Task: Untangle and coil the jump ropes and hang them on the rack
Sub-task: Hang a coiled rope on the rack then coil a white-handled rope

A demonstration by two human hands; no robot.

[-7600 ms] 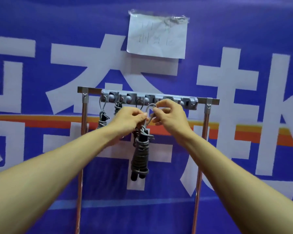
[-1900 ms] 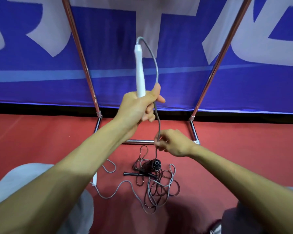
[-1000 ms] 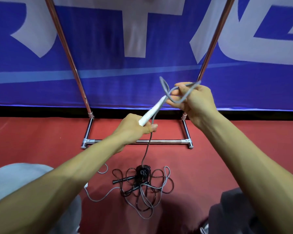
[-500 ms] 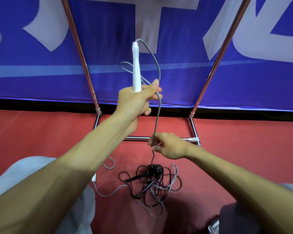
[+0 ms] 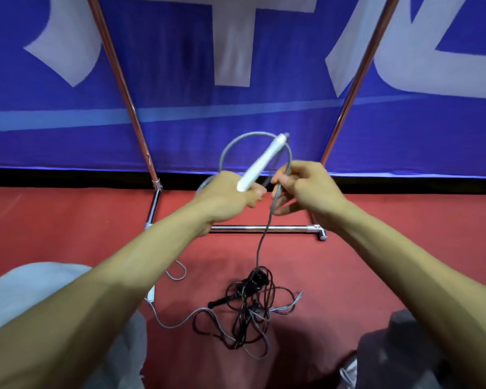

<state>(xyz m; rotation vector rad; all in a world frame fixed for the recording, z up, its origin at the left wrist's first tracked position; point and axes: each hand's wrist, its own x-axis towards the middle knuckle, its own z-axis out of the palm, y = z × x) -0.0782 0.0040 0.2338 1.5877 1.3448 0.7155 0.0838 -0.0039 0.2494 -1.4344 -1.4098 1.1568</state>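
My left hand [image 5: 226,193] grips the white handle [image 5: 261,162] of a grey jump rope, tilted up to the right. The grey cord [image 5: 237,141] loops over from the handle tip to my right hand [image 5: 306,188], which pinches it close beside the left hand. From there the cord drops to a tangled pile [image 5: 250,310] of grey and black rope on the red floor. A black handle [image 5: 222,301] lies in the pile. The grey rope's other white handle [image 5: 151,293] lies on the floor by my left forearm. Only the rack's two poles [image 5: 118,80] and base bar [image 5: 264,228] show.
A blue banner [image 5: 180,66] with white characters hangs behind the rack. My knees [image 5: 34,290] frame the pile at the lower left and lower right. The red floor [image 5: 418,220] stretches out to both sides.
My left hand lowered and tilted the white handle to the right. My right hand rose from near the floor up beside the left hand, bringing more cord into a loop.
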